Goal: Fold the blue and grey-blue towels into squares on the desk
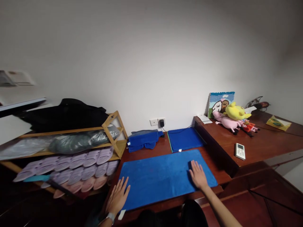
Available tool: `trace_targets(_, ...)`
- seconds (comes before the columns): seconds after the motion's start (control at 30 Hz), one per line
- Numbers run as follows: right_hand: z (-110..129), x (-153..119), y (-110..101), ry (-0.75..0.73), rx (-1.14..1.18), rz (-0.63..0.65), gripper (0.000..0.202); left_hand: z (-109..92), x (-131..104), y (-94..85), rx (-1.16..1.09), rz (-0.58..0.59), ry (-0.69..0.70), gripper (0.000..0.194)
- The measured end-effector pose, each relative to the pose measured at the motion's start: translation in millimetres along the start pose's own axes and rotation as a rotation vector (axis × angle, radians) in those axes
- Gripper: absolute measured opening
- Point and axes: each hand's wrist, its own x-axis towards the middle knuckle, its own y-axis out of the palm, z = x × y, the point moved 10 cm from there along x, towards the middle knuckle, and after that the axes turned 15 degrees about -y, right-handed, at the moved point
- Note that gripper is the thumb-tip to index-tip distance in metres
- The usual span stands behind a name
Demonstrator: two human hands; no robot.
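Facing you at 12 o'clock, the blue cloth [163, 178] lies spread flat on the lower surface [163, 145], its long axis running roughly from 9 to 3 o'clock, with the 3 o'clock end slightly farther from you. Its short edges therefore sit at your sides: your left hand [118, 195] is at the 9 o'clock edge, and your right hand [199, 176] rests on the cloth itself, a little inside the 3 o'clock edge. Both are palm down, fingers straight and slightly parted, gripping nothing; how hard they press, you cannot tell from here. The left fingers point to 1 o'clock, the right ones to 11. At the cloth's near corner, towards 8 o'clock from its middle, a white tag [121, 215] sticks out; your left hand is by far the nearer of the 2, with the tag at its 6 o'clock.

Beyond the far long edge, a folded blue cloth [186, 138] lies at 1 o'clock and a looser blue bundle [144, 141] at 11. Farther out, a remote control [240, 151] lies at 2 o'clock on the raised surface [265, 138], with plush toys [234, 113] past it. Between 9 and 10 o'clock stands a wooden rack [115, 143] of slippers [88, 158].
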Motion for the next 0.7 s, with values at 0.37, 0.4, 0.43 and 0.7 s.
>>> trace_targets(0.37, 179.3, 35.5, 45.7, -0.334, 0.207, 0.086, 0.071, -5.2, -5.0, -7.2, 0.000, -0.031, 0.000, 0.064)
trace_targets(0.4, 164.9, 33.5, 45.8, -0.305, 0.189, 0.097, 0.072, -5.1, -4.8, -7.1, -0.004, -0.032, 0.003, 0.064)
trace_targets(0.43, 146.7, 30.5, 44.4, -0.275, 0.168, 0.104, 0.073, -5.0, -4.5, -6.9, -0.010, -0.034, 0.005, 0.064)
trace_targets(0.7, -69.7, -12.1, 22.9, 0.152, -0.004, 0.138, 0.076, -2.4, -3.0, -4.4, -0.050, -0.034, -0.007, 0.064)
